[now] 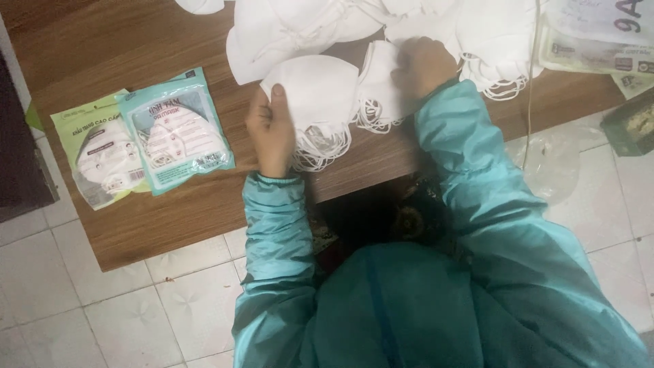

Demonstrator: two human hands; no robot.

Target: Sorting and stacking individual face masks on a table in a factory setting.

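A white folded face mask lies on the wooden bench, pinched at its near-left edge by the left hand, fingers clamped on it. Just right of that mask, the right hand presses closed on a second white mask. Beyond both, a loose heap of unpacked masks remains. Well left of the held mask lie two sealed mask packets, apparently finished.

White folded face masks with looped ear cords, stacked flat on the brown wooden table.
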